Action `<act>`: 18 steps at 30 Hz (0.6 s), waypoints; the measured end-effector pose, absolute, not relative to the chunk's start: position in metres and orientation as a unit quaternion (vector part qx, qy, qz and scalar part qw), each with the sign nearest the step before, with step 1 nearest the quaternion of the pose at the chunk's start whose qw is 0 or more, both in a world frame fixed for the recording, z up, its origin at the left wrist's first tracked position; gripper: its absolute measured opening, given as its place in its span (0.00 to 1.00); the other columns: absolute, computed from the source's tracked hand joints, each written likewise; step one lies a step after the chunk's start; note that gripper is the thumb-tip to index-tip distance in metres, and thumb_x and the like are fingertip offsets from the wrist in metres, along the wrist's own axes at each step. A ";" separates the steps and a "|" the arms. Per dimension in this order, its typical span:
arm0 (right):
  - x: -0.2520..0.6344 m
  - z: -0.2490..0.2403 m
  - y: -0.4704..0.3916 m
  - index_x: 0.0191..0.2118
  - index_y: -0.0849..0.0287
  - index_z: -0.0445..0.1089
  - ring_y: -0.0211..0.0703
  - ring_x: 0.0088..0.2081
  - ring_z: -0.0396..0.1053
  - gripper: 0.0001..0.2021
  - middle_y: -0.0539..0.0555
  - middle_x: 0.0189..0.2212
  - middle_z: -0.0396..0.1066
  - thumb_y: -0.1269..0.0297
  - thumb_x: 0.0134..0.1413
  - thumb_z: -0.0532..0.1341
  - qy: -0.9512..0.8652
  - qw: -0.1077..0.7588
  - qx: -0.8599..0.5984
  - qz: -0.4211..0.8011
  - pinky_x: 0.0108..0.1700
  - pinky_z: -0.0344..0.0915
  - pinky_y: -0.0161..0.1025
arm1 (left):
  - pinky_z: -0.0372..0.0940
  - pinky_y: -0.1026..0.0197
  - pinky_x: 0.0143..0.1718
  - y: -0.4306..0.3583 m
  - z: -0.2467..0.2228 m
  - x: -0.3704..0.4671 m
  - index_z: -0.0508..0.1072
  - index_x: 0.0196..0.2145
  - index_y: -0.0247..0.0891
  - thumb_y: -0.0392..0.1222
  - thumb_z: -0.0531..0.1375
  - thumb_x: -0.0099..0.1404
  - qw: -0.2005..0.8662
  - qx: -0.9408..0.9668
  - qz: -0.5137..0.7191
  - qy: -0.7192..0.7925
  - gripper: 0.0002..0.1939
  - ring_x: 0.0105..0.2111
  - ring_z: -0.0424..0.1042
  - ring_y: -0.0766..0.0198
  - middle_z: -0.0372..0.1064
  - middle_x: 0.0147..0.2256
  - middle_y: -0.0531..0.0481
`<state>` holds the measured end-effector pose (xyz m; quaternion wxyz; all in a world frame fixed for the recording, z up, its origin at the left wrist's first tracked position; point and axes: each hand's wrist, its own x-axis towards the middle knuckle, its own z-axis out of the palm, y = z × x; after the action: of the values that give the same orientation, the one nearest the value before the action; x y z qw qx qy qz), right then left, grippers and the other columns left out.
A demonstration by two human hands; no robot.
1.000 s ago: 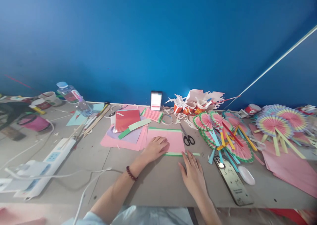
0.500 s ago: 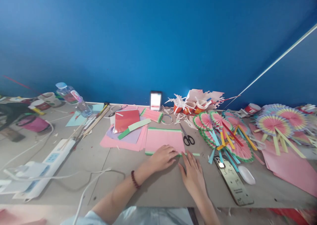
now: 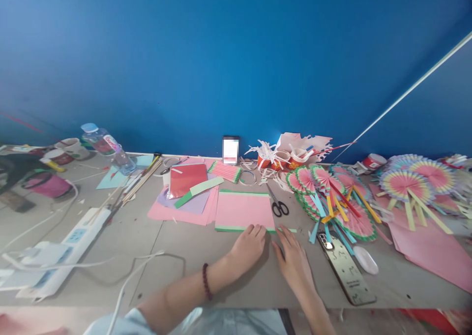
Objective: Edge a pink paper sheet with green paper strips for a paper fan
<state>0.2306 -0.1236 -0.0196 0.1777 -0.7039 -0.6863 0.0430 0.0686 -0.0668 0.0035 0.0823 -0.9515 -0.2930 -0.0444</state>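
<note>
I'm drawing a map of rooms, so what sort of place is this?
Probably a craft table: pink paper lies by the hands, with scissors beside it and folded paper fans off to the right.

Soft, fairly bright light across the table [image 3: 199, 271] here, and the wall [image 3: 228, 69] takes a hazy sheen at left, falling to deeper blue at the right corner. Shadows are gentle: a smudgy one beside the left hand [image 3: 249, 250], a faint one along the white cable [image 3: 127, 279]. There's a bright glint on the patterned phone [image 3: 344, 271], near its camera, while the upright phone [image 3: 230, 151] glows white under blocky pixelation. The middle reads reasonably clear; out at the sides it's all stretched and smeary, the pink container [image 3: 47, 184] at far left badly blurred.
</note>
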 end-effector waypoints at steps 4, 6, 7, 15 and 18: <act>0.244 -0.020 -0.116 0.48 0.62 0.69 0.49 0.50 0.65 0.17 0.61 0.49 0.69 0.64 0.62 0.47 -0.682 0.239 -0.690 0.039 0.51 0.62 0.47 | 0.61 0.58 0.47 -0.072 0.000 0.075 0.70 0.46 0.31 0.32 0.51 0.65 0.087 -0.940 -0.038 -0.326 0.14 0.48 0.64 0.59 0.66 0.45 0.43; 0.252 -0.017 -0.109 0.46 0.60 0.70 0.49 0.46 0.67 0.16 0.60 0.44 0.71 0.65 0.61 0.48 -0.687 0.255 -0.679 0.038 0.49 0.63 0.47 | 0.61 0.57 0.48 -0.076 -0.002 0.079 0.70 0.47 0.32 0.32 0.51 0.65 0.093 -0.936 -0.039 -0.338 0.14 0.47 0.64 0.59 0.66 0.45 0.43; 0.255 -0.014 -0.105 0.45 0.60 0.71 0.49 0.44 0.68 0.15 0.59 0.42 0.72 0.64 0.60 0.49 -0.691 0.257 -0.674 0.040 0.48 0.63 0.47 | 0.61 0.56 0.48 -0.078 -0.003 0.080 0.70 0.47 0.32 0.32 0.52 0.65 0.096 -0.932 -0.041 -0.346 0.15 0.47 0.64 0.59 0.66 0.45 0.43; 0.269 0.004 -0.075 0.33 0.58 0.71 0.48 0.36 0.67 0.11 0.56 0.31 0.71 0.62 0.58 0.53 -0.731 0.218 -0.636 0.117 0.41 0.63 0.44 | 0.62 0.50 0.46 -0.087 -0.001 0.096 0.67 0.53 0.32 0.37 0.53 0.64 0.096 -0.910 -0.046 -0.400 0.19 0.43 0.64 0.55 0.66 0.42 0.40; 0.268 0.005 -0.070 0.32 0.58 0.71 0.48 0.37 0.66 0.09 0.56 0.31 0.71 0.64 0.57 0.55 -0.739 0.215 -0.624 0.133 0.41 0.62 0.44 | 0.61 0.50 0.45 -0.087 0.000 0.098 0.69 0.51 0.32 0.39 0.54 0.64 0.094 -0.908 -0.046 -0.405 0.18 0.42 0.64 0.55 0.66 0.42 0.41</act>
<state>0.2680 -0.0705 0.0050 0.2153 -0.6243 -0.7391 0.1328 0.0982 -0.0868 -0.0001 0.0941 -0.9085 -0.4046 -0.0463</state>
